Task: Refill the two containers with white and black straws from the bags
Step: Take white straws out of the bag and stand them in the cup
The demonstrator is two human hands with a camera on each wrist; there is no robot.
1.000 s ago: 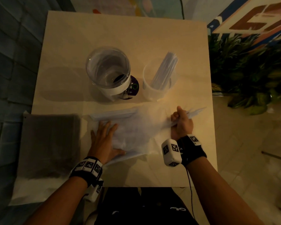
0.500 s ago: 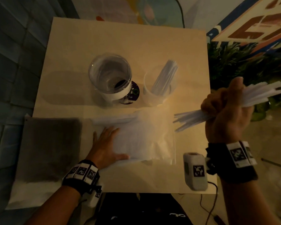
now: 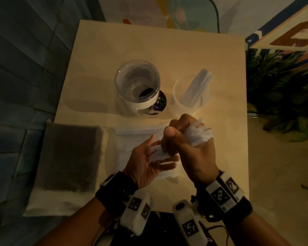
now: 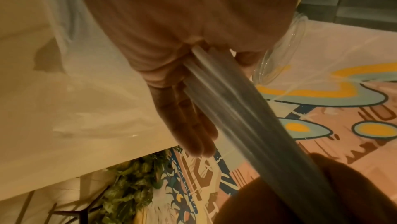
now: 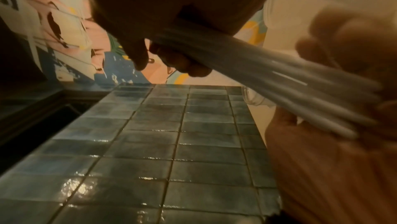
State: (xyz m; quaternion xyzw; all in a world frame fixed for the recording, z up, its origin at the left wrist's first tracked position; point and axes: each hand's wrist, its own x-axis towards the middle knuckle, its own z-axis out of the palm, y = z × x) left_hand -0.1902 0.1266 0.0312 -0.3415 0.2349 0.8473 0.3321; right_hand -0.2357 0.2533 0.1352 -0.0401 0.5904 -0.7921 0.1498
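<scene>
Right hand (image 3: 188, 144) clenched in a fist around a bundle of white straws (image 3: 197, 137), held above the near half of the table (image 3: 167, 50), thumb on top and the straw ends fanning out past the knuckles toward the right. Left hand (image 3: 148, 164) spread flat just beside it, palm turned up and fingers straight, with the near ends of the same bundle butting against the palm; fingers uncurled, nothing grasped. From the left wrist view, straws running across the straight fingers (image 4: 189, 125) and off into the other fist; from the right wrist view, thumb and curled fingers wrapped over the bundle, all of it blurred. Under the hands, flat on the table, a clear bag of white straws (image 3: 137, 132), partly hidden by both hands. To its left, touching or just overlapping it, a second bag with dark contents (image 3: 69, 157), lying flat and hanging past the table's near-left edge; contents too dim to make out singly. Farther back, two containers standing upright side by side: a wide clear jar (image 3: 137, 86) with a white band low on its wall, nothing visible inside, and to its right a smaller translucent cup (image 3: 188, 102) holding a leaning sheaf of white straws. Dark round coaster-like disc (image 3: 160, 103) peeking out from behind the jar's base. Green plants (image 3: 281, 96) on the floor to the right of the table, blue-grey tiles (image 3: 25, 68) to the left
</scene>
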